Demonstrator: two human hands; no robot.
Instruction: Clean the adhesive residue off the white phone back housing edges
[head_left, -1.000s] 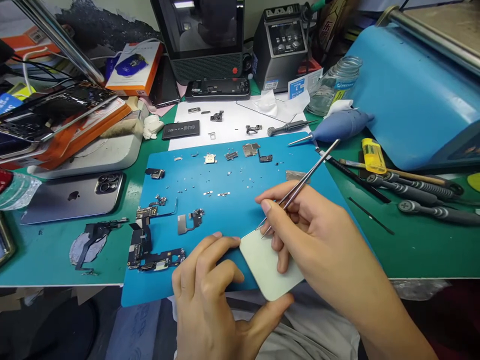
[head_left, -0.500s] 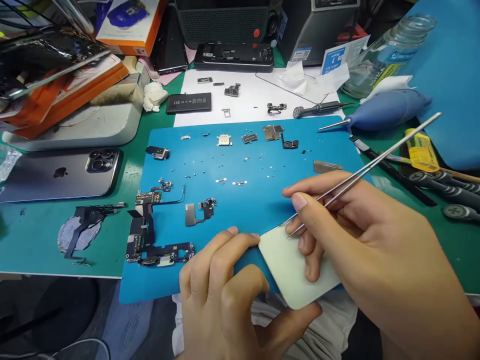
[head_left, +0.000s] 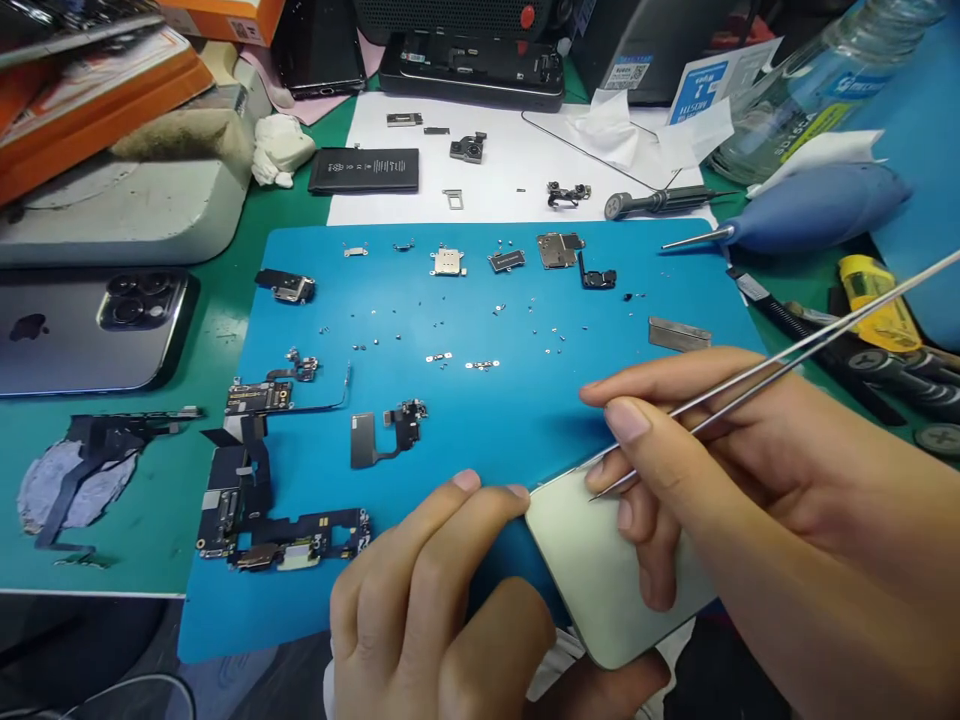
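Note:
A pale green phone back panel lies at the mat's front edge, flat side up. My left hand grips it at the left: fingertips at the upper left corner, thumb at the lower edge. My right hand is closed on metal tweezers, their tips just above or on the panel; I cannot tell which. Its lower fingers rest on the panel. On the blue mat lie a phone logic board, a flex cable part, a SIM reader-like metal piece and several tiny screws.
A dark phone and a flex cable on a round grey pad are at left. Behind the mat lie a battery and a screwdriver on white paper. A blue air blower and a glass jar stand right.
The camera view has moved closer and shifted, so the things on the left sit farther left. Both hands keep their hold on the panel and tweezers.

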